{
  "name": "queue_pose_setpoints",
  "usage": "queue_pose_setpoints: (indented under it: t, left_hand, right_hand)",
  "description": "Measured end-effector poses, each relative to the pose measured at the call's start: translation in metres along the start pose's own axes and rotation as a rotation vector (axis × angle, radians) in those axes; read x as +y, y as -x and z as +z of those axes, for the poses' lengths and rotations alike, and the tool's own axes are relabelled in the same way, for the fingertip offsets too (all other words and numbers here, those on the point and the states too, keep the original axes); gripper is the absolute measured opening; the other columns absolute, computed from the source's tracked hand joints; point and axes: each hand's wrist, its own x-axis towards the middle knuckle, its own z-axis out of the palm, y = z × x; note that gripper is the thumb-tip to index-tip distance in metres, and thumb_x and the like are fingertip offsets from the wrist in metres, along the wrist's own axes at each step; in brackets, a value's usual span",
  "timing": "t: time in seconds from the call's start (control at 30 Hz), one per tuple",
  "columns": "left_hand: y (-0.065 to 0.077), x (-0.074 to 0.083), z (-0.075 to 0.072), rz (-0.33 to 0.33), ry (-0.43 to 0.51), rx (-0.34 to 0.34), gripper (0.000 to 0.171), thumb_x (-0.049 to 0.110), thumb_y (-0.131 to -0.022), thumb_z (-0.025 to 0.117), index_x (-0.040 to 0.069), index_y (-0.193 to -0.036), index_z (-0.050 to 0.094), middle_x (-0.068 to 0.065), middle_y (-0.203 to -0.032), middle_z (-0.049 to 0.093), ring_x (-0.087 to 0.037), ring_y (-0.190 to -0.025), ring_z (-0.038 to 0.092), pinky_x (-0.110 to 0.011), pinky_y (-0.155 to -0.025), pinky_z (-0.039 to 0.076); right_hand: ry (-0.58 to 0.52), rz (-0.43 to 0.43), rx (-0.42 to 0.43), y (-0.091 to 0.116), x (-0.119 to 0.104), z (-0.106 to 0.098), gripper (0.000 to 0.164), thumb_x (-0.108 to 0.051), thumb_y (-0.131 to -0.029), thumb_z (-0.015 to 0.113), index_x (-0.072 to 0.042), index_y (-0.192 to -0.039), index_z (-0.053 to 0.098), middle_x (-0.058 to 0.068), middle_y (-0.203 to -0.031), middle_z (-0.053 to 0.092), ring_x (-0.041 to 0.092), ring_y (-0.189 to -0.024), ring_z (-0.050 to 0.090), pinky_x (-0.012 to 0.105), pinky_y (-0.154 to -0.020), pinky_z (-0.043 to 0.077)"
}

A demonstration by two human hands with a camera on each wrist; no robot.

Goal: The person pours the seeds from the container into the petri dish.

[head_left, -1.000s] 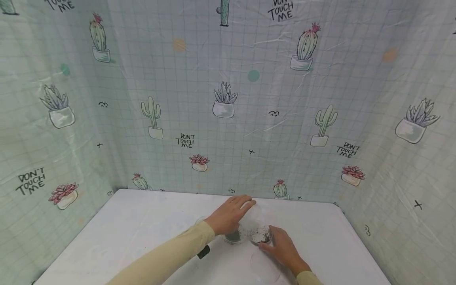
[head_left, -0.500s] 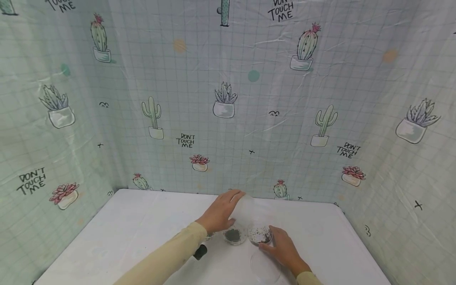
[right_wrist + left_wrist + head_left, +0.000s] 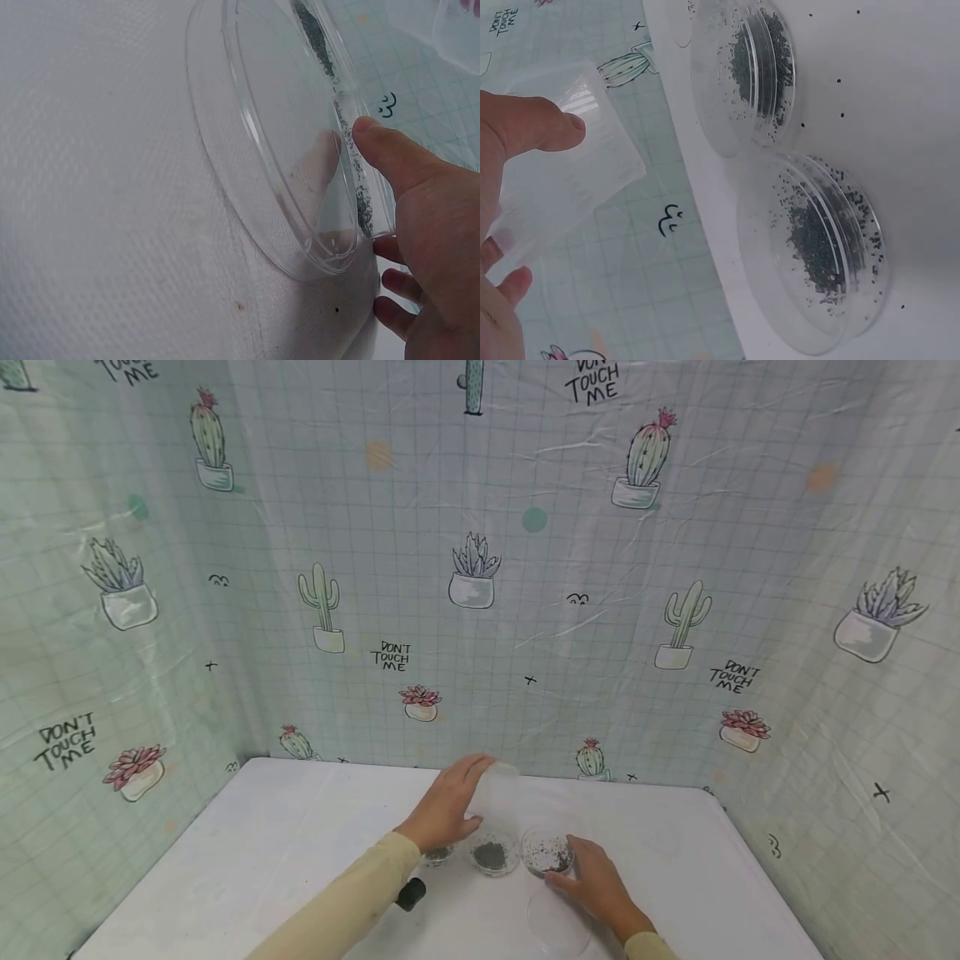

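Note:
My left hand (image 3: 442, 806) holds a tilted translucent plastic container (image 3: 592, 165) above and behind the dishes, thumb on one side and fingers on the other. Below it, the middle petri dish (image 3: 492, 856) has a heap of dark granules. Partly behind the left wrist, the left petri dish (image 3: 437, 855) has dark granules too. My right hand (image 3: 596, 881) grips the rim of the right petri dish (image 3: 547, 852), its thumb and fingers around the near right side. Dark grains lie scattered in that dish, thicker toward its near edge.
A clear round lid (image 3: 558, 925) lies on the white table (image 3: 675, 860) in front of the right dish. Several stray dark grains dot the tabletop (image 3: 900, 112). A small black block (image 3: 411, 894) shows beside the left forearm. A cactus-print curtain (image 3: 480, 693) stands behind the table.
My left hand has moved left with the container, from over the middle and right dishes. The middle dish and part of the left one now show. My right hand has stayed in place.

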Motion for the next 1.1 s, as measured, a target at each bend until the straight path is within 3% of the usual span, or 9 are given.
queue_pose_setpoints:
  t: [0.33,0.57,1.1]
  left_hand:
    - [0.012,-0.007,-0.006,-0.092,0.048,0.001,0.095,0.025,-0.067,0.079,0.018,-0.143,0.024,0.0,-0.142,0.034,-0.016,-0.132,0.034,-0.039,-0.105,0.038]
    - [0.02,-0.014,-0.007,-0.12,0.064,0.034,0.095,0.022,-0.064,0.081,0.016,-0.142,0.027,-0.002,-0.141,0.036,-0.017,-0.131,0.035,-0.041,-0.104,0.038]
    - [0.037,-0.029,-0.018,-0.221,0.079,0.002,0.096,0.024,-0.064,0.081,0.017,-0.143,0.026,-0.002,-0.142,0.034,-0.019,-0.131,0.035,-0.043,-0.105,0.037]
  right_hand:
    - [0.005,-0.013,0.0,0.001,0.0,0.0,0.084,-0.053,-0.071,0.069,-0.001,-0.132,0.044,0.019,-0.134,0.046,0.038,-0.126,0.04,0.053,-0.105,0.033]
    - [-0.001,0.003,-0.003,0.001,0.0,0.001,0.085,-0.054,-0.07,0.068,-0.002,-0.133,0.043,0.018,-0.136,0.045,0.037,-0.127,0.039,0.053,-0.107,0.031]
    - [0.003,0.003,-0.002,0.0,0.0,0.0,0.085,-0.054,-0.07,0.069,-0.002,-0.133,0.043,0.018,-0.136,0.045,0.037,-0.128,0.038,0.052,-0.106,0.032]
